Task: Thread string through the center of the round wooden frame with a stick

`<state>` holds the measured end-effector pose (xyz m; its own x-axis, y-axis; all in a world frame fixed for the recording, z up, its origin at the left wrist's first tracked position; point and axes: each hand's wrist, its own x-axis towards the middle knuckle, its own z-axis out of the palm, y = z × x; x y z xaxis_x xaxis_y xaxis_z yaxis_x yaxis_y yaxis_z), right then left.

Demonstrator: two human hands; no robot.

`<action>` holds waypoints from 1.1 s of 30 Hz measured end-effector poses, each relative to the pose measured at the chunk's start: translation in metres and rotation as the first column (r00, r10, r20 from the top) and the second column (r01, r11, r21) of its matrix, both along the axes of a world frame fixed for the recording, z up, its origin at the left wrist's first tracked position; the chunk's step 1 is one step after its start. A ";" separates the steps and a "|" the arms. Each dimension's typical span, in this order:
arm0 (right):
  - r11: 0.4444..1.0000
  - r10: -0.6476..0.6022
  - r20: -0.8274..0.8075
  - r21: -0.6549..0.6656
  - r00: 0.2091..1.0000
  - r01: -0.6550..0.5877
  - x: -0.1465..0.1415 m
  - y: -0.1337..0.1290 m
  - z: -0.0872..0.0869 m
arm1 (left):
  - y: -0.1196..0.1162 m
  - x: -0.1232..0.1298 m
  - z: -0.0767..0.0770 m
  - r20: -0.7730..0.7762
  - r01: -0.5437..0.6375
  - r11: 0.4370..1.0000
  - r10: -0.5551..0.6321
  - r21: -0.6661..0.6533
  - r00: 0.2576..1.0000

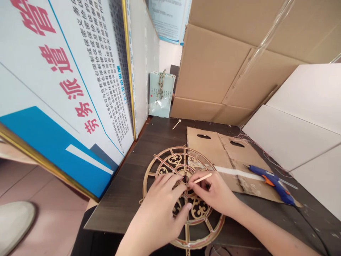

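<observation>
A round openwork wooden frame (183,246), with spokes, rings and scroll-cut ornaments, lies on the dark table and reaches over its front edge. My left hand (163,204) rests across its left half, fingers bent toward the hub and thumb apart. Over the hub, my right hand (214,192) pinches a thin, pale wooden stick (204,177) between thumb and fingers. The stick's lower end points at the centre, close to my left fingertips. My hands cover part of the hub and some ornaments. Reddish lines, perhaps wires, run along the rings.
A blue hot glue gun (277,183) lies on flat cardboard (207,147) to the right, its black cord trailing forward. Behind lies a small white-tipped stick (177,123). A printed board (66,89) stands left, a light-green bag (161,94) and large cardboard (213,64) behind, white boxes (301,124) right.
</observation>
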<state>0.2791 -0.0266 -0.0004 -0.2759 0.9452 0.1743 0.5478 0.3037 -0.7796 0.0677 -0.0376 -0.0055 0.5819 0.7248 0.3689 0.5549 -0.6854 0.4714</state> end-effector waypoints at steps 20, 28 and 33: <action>0.995 -0.030 -0.086 -0.095 0.996 0.022 0.003 0.002 -0.002 | 0.001 -0.002 -0.004 0.067 0.002 1.000 -0.001 -0.015 0.998; 0.997 -0.028 -0.068 -0.077 0.997 0.022 0.002 0.001 -0.002 | 0.002 -0.001 -0.004 0.058 -0.001 1.000 0.003 -0.031 0.998; 0.996 -0.034 -0.070 -0.085 0.997 0.028 0.003 0.002 -0.003 | 0.003 0.000 -0.004 0.073 0.000 1.000 0.000 -0.001 0.997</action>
